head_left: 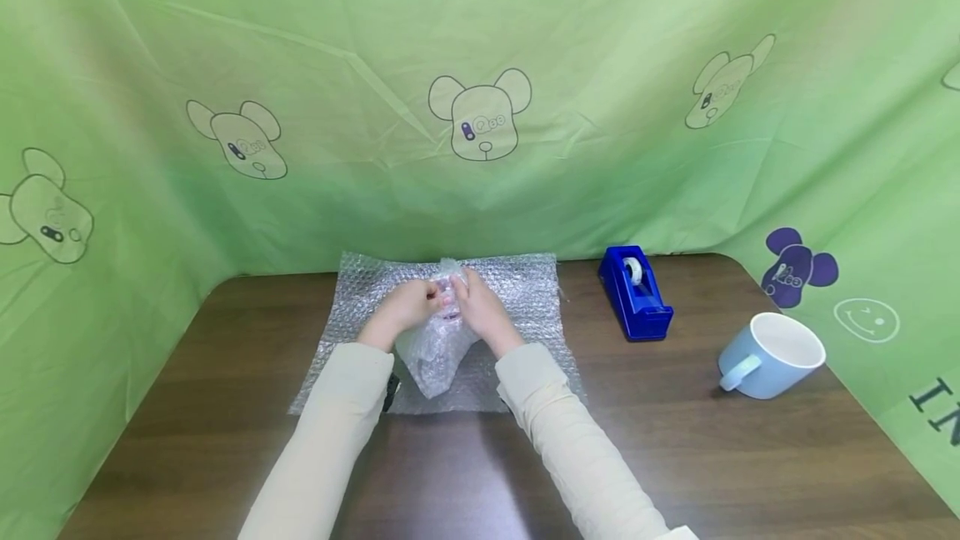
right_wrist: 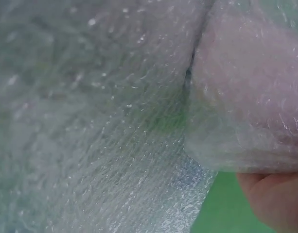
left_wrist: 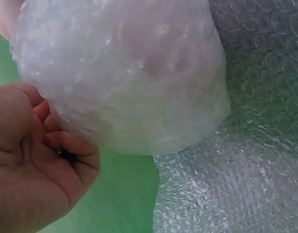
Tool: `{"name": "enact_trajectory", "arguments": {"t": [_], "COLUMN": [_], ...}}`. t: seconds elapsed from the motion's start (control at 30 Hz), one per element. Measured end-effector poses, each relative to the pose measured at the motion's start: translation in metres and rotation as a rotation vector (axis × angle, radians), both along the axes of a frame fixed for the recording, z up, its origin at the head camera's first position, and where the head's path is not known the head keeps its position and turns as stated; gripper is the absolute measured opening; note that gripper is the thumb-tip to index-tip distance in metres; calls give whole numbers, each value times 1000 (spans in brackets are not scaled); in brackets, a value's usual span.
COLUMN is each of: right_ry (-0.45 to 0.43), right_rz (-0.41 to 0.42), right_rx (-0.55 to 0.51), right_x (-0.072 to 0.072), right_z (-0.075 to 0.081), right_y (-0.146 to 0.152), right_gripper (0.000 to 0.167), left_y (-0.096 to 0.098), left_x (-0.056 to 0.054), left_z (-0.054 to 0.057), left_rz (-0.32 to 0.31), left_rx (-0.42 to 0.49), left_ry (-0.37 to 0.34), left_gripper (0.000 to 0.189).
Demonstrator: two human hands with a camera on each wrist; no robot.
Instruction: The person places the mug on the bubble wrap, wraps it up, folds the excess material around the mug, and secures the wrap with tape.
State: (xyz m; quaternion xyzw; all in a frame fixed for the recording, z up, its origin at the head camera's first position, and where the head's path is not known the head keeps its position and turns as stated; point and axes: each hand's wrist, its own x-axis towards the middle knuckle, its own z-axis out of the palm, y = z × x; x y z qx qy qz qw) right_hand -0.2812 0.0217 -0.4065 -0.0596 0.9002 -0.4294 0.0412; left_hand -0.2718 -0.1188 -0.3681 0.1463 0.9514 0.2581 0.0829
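Observation:
A bundle of bubble wrap (head_left: 435, 359) is held between both hands over a flat bubble wrap sheet (head_left: 525, 294). From the left, my left hand (head_left: 405, 304) grips the bundle near its far end. In the left wrist view, curled fingers of the left hand (left_wrist: 46, 150) pinch the lower edge of the wrapped bundle (left_wrist: 139, 92). My right hand (head_left: 483, 308) grips the same end from the right, thumb along the top. In the right wrist view, part of the right hand (right_wrist: 280, 199) shows under the bundle (right_wrist: 251, 97). A pinkish patch shows through the cloudy layers; what is inside is hidden.
A blue tape dispenser (head_left: 636, 298) with a roll of clear tape stands to the right of the sheet. Farther right, a light blue mug (head_left: 768, 361) sits near the edge of the wooden table (head_left: 660, 457). A green curtain (head_left: 360, 190) hangs behind the table.

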Motion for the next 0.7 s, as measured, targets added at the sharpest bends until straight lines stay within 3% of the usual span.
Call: {"name": "enact_trajectory", "arguments": {"t": [0.27, 0.47, 0.63, 0.7], "right_ry": [-36, -73, -123, -92], "right_rz": [42, 76, 119, 96], "right_rx": [-53, -91, -20, 25], "right_x": [-2, 1, 1, -3], "right_z": [4, 8, 13, 15], "right_y": [6, 7, 16, 25], "right_gripper": [67, 70, 73, 71], "left_y": [8, 9, 6, 6], "left_x": [4, 6, 6, 6], "left_z": [-2, -4, -2, -2], "left_rz": [90, 123, 104, 98], "left_rx": [-44, -122, -116, -111], "left_ry": [33, 45, 14, 2], "left_gripper": [28, 32, 34, 36]}}
